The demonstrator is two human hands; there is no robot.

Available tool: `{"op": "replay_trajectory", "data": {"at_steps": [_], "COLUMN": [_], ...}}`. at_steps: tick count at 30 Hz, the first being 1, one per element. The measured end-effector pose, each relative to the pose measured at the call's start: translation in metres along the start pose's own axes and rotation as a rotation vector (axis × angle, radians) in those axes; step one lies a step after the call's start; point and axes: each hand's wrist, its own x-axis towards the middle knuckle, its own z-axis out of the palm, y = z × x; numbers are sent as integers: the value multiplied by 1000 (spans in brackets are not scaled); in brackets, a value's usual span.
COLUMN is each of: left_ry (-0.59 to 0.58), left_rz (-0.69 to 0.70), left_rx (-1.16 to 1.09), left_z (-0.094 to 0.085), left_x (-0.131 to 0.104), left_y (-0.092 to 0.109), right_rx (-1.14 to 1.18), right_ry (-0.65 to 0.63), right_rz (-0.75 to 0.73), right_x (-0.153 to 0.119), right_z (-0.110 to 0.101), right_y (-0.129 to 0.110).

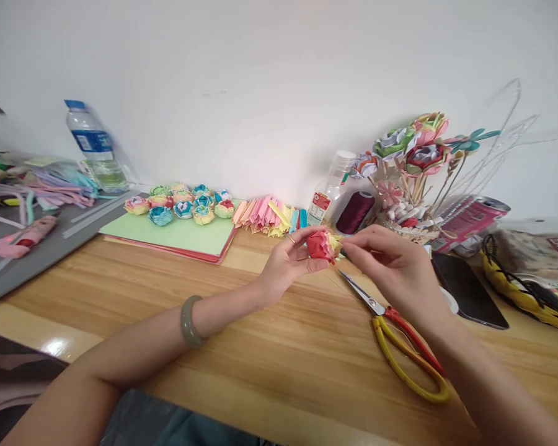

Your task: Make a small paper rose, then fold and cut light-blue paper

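Mid-frame now, the left hand (286, 263) grips a red-and-yellow paper flower (320, 246), the right hand (393, 263) pinching its yellow edge!

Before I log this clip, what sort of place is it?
Probably a craft table against a wall, judging by the paper flower being held, the scissors nearby and the spool of thread.

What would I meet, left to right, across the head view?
Water bottle with blue cap, cluster of small paper flowers, folded paper pieces, red-and-yellow paper flower held in the left hand, dark purple thread spool, black phone.
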Motion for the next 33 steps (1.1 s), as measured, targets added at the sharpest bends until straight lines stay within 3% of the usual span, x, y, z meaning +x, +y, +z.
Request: {"op": "replay_trajectory", "data": {"at_steps": [5,10,21,33], "left_ry": [-20,-22,-21,-113], "left_rz": [29,31,-3,2], "left_rx": [34,26,22,112], "left_z": [0,-1,-1,-4], "left_x": [0,0,-1,-2], "left_y": [1,0,1,1], "right_rx": [248,354,263,281], "right_ry": [-66,-211,-188,-230], "right_rz": [211,313,266,253], "right_x": [6,6,8,9], "right_z": [-6,-7,-7,-11], "right_y": [0,6,9,15]}}
